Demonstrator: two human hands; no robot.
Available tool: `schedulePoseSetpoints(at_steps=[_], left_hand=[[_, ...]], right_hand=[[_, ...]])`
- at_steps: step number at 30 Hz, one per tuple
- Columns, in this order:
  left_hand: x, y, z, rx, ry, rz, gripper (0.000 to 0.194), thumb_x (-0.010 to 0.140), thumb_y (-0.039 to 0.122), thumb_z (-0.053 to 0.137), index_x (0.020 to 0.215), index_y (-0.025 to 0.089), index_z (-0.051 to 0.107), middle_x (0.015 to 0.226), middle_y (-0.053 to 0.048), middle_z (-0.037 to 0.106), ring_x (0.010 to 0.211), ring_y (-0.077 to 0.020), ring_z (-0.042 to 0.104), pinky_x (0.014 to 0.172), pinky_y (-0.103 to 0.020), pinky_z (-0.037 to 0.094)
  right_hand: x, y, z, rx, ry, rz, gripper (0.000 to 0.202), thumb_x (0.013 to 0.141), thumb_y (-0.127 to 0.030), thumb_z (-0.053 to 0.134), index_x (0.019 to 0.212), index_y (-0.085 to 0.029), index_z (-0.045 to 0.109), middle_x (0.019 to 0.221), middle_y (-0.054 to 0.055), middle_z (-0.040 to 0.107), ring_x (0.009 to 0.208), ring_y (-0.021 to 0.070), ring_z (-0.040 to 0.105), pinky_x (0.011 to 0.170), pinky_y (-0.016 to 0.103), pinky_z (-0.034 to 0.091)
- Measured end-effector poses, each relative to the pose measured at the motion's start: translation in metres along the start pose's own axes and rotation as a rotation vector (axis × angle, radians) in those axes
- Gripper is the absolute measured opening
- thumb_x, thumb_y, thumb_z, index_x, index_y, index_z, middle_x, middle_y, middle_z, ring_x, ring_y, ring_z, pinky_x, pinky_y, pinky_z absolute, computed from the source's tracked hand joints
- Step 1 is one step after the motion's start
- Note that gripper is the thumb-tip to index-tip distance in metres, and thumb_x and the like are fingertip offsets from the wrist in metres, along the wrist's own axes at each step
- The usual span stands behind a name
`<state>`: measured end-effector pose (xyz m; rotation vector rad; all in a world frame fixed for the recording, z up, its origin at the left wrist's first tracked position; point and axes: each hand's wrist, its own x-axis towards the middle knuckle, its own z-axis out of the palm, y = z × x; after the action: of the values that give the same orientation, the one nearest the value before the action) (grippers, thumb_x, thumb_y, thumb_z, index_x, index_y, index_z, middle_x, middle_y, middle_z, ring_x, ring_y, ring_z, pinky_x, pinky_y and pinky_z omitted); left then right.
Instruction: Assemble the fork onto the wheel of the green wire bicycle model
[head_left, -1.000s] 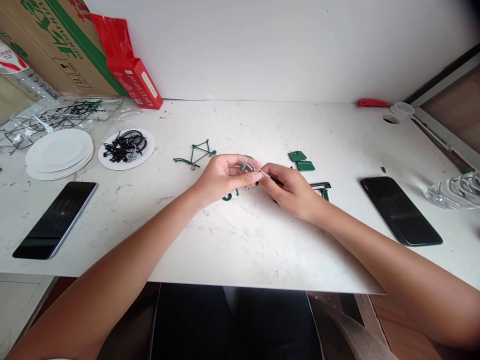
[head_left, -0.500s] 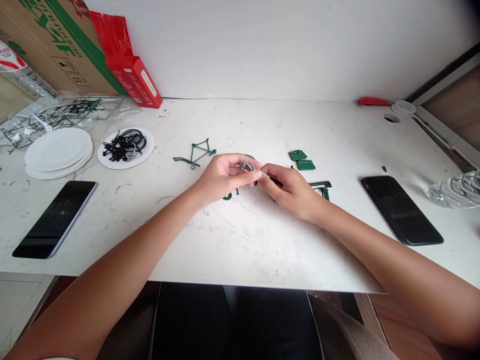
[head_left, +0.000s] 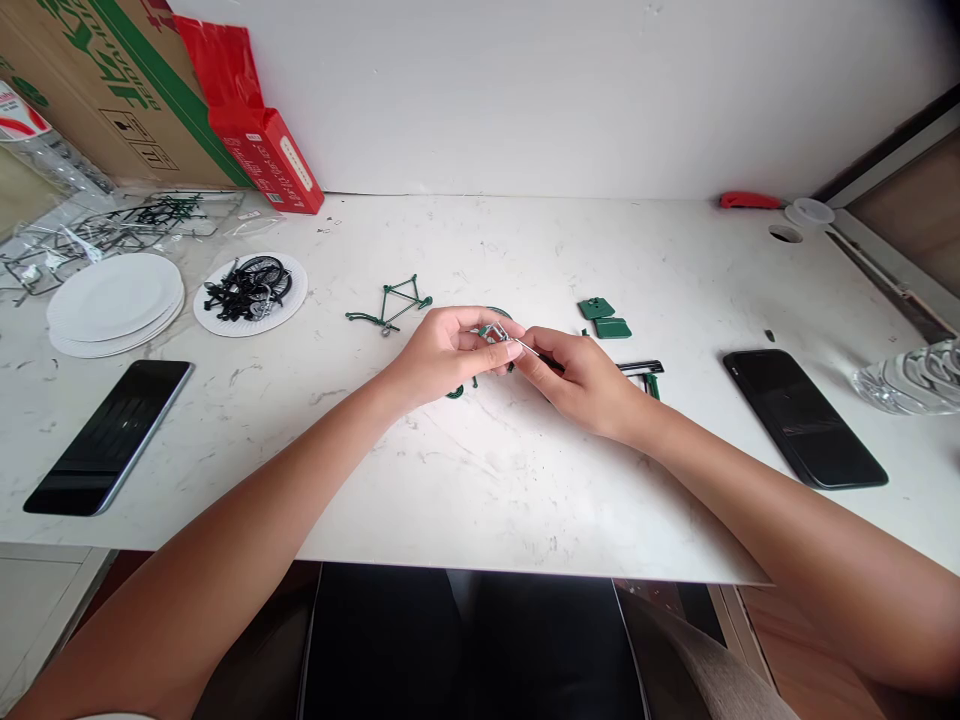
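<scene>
Over the middle of the table, my left hand [head_left: 439, 355] pinches a small silver-and-green model part [head_left: 495, 332] between thumb and fingers. My right hand [head_left: 589, 385] is closed on a small screwdriver [head_left: 531, 351] with a thin metal shaft and black handle. Its tip meets the part by my left thumb; the exact contact is too small to make out. Left of the hands lies a green toy bicycle frame [head_left: 405, 298]. A small green round piece [head_left: 455, 392] shows below my left fingers. Black and green strips [head_left: 641, 367] stick out beyond my right wrist.
Green flat pieces [head_left: 613, 328] lie behind my right hand. A paper plate [head_left: 298, 290] carries black bicycle parts, beside stacked plates [head_left: 112, 295]. Phones lie at left [head_left: 109, 435] and right [head_left: 806, 420]. A red packet [head_left: 262, 140] and a cardboard box [head_left: 142, 110] stand behind.
</scene>
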<state>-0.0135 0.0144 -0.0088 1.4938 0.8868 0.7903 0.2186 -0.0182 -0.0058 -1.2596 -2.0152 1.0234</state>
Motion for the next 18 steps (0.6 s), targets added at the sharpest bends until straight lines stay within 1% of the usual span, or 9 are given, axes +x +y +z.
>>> schedulePoseSetpoints(at_steps=[4,10,13,18], left_hand=[[0.0000,-0.0005,-0.0006,0.008,-0.006,0.007,0.033,0.097,0.047,0.091,0.118,0.021,0.088,0.109,-0.010,0.085,0.090,-0.0195,0.079,0.085,-0.035,0.062],[-0.0007,-0.0008,-0.0007,0.022,-0.009,0.007,0.034,0.097,0.047,0.090,0.118,0.021,0.088,0.111,-0.011,0.085,0.092,-0.0207,0.080,0.083,-0.035,0.062],[-0.0008,-0.0015,-0.0008,0.015,-0.012,-0.003,0.034,0.097,0.047,0.091,0.119,0.022,0.088,0.109,-0.010,0.085,0.093,-0.0210,0.080,0.083,-0.035,0.062],[-0.0008,-0.0003,-0.0012,0.019,-0.019,-0.033,0.033,0.098,0.047,0.090,0.119,0.023,0.087,0.105,-0.009,0.085,0.093,-0.0216,0.081,0.083,-0.036,0.062]], right_hand=[[0.0002,-0.0003,-0.0003,-0.017,-0.002,0.006,0.043,0.118,-0.056,0.053,0.099,-0.022,0.072,0.075,-0.002,0.055,0.065,0.0147,0.043,0.061,0.034,0.036],[0.0004,0.0011,0.0002,-0.023,-0.005,-0.003,0.042,0.118,-0.055,0.053,0.098,-0.022,0.071,0.077,-0.001,0.058,0.066,0.0151,0.045,0.062,0.034,0.037],[0.0005,0.0016,0.0002,-0.028,-0.013,-0.002,0.040,0.118,-0.053,0.053,0.100,-0.022,0.071,0.077,-0.001,0.058,0.066,0.0149,0.045,0.062,0.035,0.037],[0.0005,0.0022,0.0001,-0.031,-0.022,-0.006,0.040,0.119,-0.051,0.052,0.098,-0.022,0.071,0.075,-0.002,0.053,0.065,0.0144,0.043,0.061,0.035,0.035]])
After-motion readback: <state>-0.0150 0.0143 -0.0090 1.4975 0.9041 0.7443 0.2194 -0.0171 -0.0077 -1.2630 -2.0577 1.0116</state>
